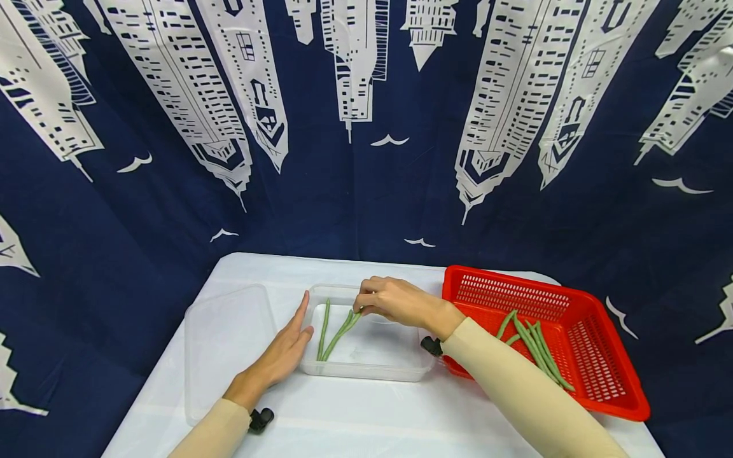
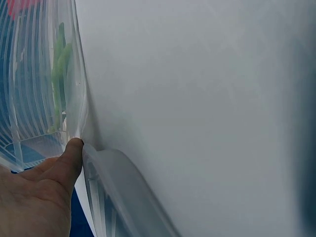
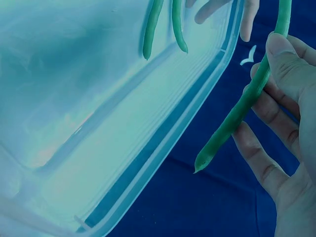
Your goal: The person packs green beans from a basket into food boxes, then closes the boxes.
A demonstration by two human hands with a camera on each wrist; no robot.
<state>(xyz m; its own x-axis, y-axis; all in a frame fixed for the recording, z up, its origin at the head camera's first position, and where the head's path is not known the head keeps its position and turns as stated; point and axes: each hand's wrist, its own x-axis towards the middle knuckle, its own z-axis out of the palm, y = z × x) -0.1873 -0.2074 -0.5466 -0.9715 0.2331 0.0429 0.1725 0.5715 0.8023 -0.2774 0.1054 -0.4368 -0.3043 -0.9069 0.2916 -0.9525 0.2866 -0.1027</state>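
A clear plastic container [image 1: 372, 373] stands at the middle of the table. My left hand [image 1: 284, 352] rests against its left wall with fingers straight; in the left wrist view, that hand [image 2: 47, 195] has a fingertip at the container's rim. Between the thumb and fingers of my right hand [image 1: 395, 300] is a green bean [image 3: 229, 121], pinched over the container. Two more green beans [image 3: 152, 32] lie inside, toward the container's left end. The right wrist view shows the held bean's tip hanging free, with the right hand [image 3: 291, 94] beyond the rim.
A red plastic basket [image 1: 615, 356] with several green beans [image 1: 541, 350] stands to the right, partly behind my right forearm. On the left, a clear lid [image 1: 220, 337] lies flat on the white table [image 1: 343, 420]. A dark blue printed cloth [image 1: 355, 191] hangs behind.
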